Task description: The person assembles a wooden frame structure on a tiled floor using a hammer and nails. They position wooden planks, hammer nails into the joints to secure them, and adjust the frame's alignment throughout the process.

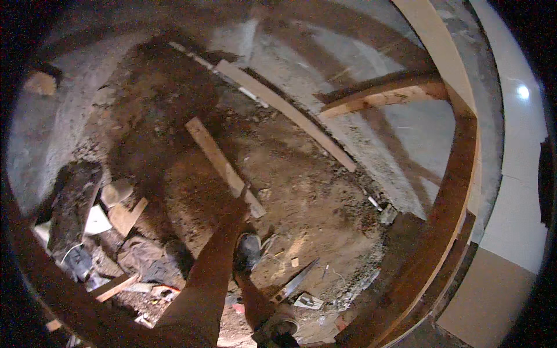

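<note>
My left hand is closed across a narrow wooden board near its near end. My bare forearm reaches up to it from the lower edge. The board slants up and left from the hand over brown dirt, where its far part is in shadow. Dim light blurs the fingers. Nearer than the hand, my dark shoe stands on the dirt, with a thin pale cord beside it. To the right of my leg lies a hand saw, next to a small white-and-grey flat piece. My right hand does not show.
A long plank runs along the foot of the concrete wall. A curved-looking timber frame borders the right, with a beam meeting it. At left lie a dark, dirt-covered board, wood offcuts and mixed debris.
</note>
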